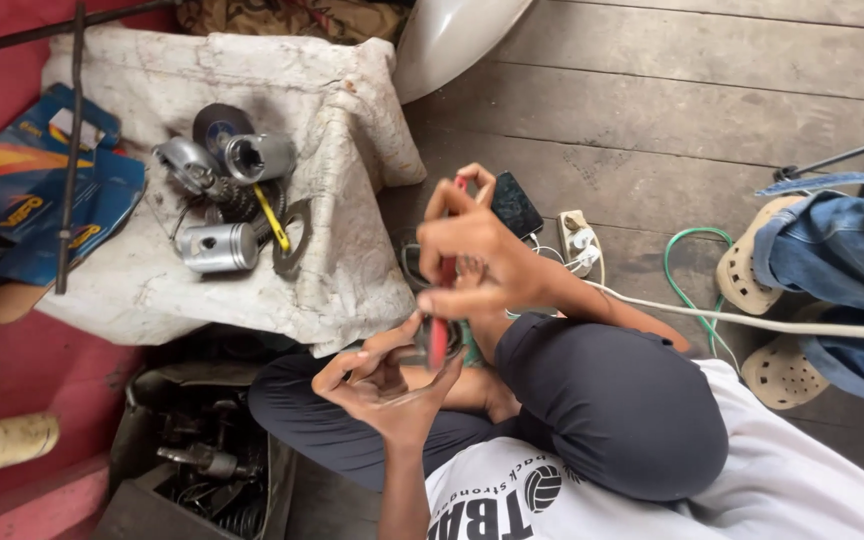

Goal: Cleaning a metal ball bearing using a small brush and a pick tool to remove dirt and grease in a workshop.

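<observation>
Two bare hands work above the person's crossed legs, just beside the white cloth [347, 270] that serves here as landmark. Right hand [472, 255]: fingers closed around a red-handled tool [442, 300], held near upright, its lower end at the left palm. Left hand [387, 385]: open, palm up, fingers loosely spread beneath the tool; whether a small part lies in the palm cannot be told. On the cloth lie a silver piston [218, 247], a second metal cylinder [257, 158], a dark disc [220, 125], a gear cluster [237, 200], a yellow-handled tool [272, 218] and a flat gasket [294, 238]. Beyond the cloth's edge, on the wooden floor, sit a power strip [577, 238] and a green cable [687, 270]; another person's jeans and sandals [752, 270] are farther off. Risk, as judged: the tool tip could slip and jab the open palm, since nothing steadies the hand; any small piece dropped might fall among the clutter below the cloth.
</observation>
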